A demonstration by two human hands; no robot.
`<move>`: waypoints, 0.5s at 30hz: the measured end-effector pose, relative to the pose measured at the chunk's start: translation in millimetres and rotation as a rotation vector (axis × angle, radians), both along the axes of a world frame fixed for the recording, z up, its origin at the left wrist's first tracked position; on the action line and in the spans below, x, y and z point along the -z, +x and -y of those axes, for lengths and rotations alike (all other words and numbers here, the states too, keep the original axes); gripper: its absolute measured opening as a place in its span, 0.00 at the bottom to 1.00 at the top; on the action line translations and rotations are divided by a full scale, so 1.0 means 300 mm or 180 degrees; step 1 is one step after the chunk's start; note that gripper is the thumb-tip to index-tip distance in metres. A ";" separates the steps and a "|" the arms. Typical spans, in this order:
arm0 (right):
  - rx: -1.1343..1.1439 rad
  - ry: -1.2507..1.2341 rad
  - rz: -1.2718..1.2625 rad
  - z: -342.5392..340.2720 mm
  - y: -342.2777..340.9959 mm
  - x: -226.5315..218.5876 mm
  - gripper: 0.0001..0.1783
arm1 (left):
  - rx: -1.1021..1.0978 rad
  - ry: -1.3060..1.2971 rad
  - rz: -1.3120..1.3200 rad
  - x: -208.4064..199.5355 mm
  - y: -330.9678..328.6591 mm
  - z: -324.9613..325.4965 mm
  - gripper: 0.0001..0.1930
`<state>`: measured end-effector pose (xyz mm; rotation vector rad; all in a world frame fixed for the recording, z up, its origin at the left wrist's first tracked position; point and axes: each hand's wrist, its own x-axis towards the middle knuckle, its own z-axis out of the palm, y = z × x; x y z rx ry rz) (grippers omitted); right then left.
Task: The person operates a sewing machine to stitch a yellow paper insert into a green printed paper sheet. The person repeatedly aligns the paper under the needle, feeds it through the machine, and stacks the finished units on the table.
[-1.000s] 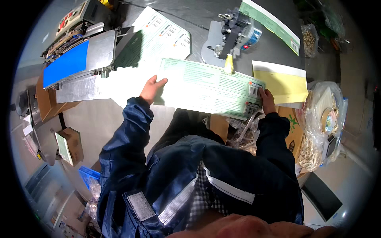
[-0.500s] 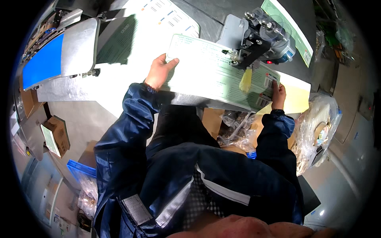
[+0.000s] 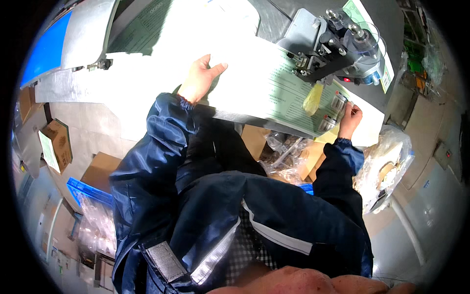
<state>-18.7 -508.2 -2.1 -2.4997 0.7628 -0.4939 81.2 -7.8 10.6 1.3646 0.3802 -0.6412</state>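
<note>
A long pale green printed sheet (image 3: 279, 90) lies across the front of the metal table, its left part washed out by glare. On its left side rests my left hand (image 3: 200, 78), thumb spread wide from the forefinger; its other fingers are mostly hidden. My right hand (image 3: 350, 122) pinches the sheet's right edge beside two barcode patches (image 3: 339, 101). Over the sheet's far right part stands a small machine (image 3: 342, 49) with metal rollers and a red light. From it a yellow strip or flap (image 3: 312, 99) hangs down over the print.
More printed sheets (image 3: 142, 36) lie at the far left, under a tilted panel (image 3: 85, 36) in silver and blue. Pale yellow paper (image 3: 367, 127) lies under the right hand. Below the table are cardboard boxes (image 3: 254, 142) with clear plastic, and a plastic bag (image 3: 391, 147) at right.
The whole view has shifted slightly and the glare is stronger. My right fingertips have slid off the barcode patch to the sheet's right edge. The left hand stays on the sheet's left side.
</note>
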 end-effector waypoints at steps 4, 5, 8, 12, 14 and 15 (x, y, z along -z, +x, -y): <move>-0.0259 0.2091 -0.0903 -0.399 0.081 -0.332 0.17 | 0.0035 0.0161 0.0044 -0.026 -0.008 -0.014 0.17; -0.0325 0.2473 -0.1154 -0.524 0.094 -0.418 0.19 | 0.0059 0.0088 0.0032 -0.006 -0.002 -0.013 0.17; -0.0541 0.2265 -0.1723 -0.710 0.113 -0.496 0.20 | 0.0063 -0.0079 0.0102 0.014 0.000 -0.005 0.17; -0.0273 0.2403 -0.2052 -0.765 0.149 -0.461 0.22 | 0.0046 -0.0094 0.0177 0.037 -0.005 -0.013 0.16; -0.0072 0.2737 -0.2025 -0.761 0.157 -0.454 0.21 | -0.0025 -0.0218 0.0148 0.040 -0.004 -0.012 0.16; -0.0058 0.2835 -0.2073 -0.754 0.160 -0.450 0.20 | -0.0059 -0.0281 0.0134 0.040 -0.004 -0.012 0.16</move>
